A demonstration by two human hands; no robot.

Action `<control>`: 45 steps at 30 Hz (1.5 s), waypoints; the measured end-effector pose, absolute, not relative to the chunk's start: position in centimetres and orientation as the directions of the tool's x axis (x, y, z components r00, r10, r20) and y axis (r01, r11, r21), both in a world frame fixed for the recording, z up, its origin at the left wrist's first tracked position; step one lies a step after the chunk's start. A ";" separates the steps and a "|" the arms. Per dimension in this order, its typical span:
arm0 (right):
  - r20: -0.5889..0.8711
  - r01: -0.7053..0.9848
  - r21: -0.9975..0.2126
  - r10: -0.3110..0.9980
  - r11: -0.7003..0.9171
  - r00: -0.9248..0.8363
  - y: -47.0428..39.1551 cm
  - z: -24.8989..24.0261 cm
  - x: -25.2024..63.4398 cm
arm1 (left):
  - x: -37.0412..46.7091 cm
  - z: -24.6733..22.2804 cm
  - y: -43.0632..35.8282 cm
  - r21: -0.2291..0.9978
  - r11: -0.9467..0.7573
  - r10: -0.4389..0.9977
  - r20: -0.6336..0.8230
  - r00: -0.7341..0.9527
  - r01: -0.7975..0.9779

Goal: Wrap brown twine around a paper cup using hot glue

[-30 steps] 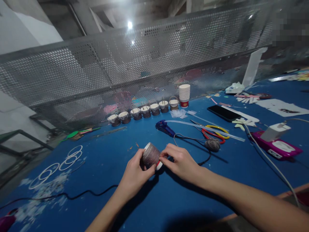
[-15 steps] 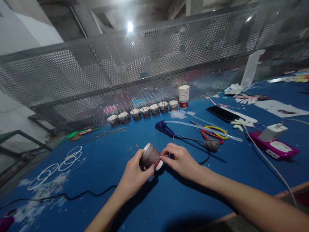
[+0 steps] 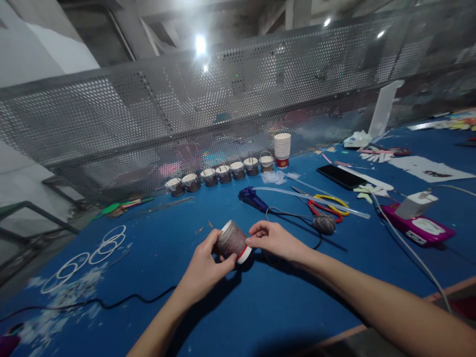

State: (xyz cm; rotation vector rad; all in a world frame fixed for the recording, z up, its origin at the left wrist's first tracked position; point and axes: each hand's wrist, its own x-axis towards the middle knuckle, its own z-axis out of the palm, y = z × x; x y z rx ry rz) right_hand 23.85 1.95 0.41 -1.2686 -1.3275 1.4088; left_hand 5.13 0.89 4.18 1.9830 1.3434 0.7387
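Observation:
My left hand (image 3: 208,265) is wrapped round a paper cup (image 3: 232,240), tilted on its side above the table. Grey-brown yarn in tight rows covers most of the cup; a red band and a white strip show at its lower right end. At that end, the thumb and forefinger of my right hand (image 3: 273,240) are pinched together on the yarn, touching the cup; the strand between them is barely visible. A ball of grey yarn (image 3: 323,224) lies on the table to the right, with a loose strand running leftward behind my right hand.
Behind the cup lie a blue glue gun (image 3: 253,199) and scissors (image 3: 330,206). Several yarn-wrapped cups (image 3: 223,174) and a stack of paper cups (image 3: 282,148) line the mesh barrier (image 3: 148,109). White rings (image 3: 107,245) lie left; a phone (image 3: 342,177) and magenta power strip (image 3: 418,225) lie right.
My right hand has shifted slightly, its fingers still pinched at the cup's red-banded end. The cup stays in my left hand at nearly the same tilt. The view has moved a little.

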 end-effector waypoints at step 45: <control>-0.356 -0.370 -0.805 0.877 -0.463 -0.324 1.0 -0.4 22.0 | 5.0 2.9 1.9 0.903 -0.164 0.979 0.100 0.177 0.398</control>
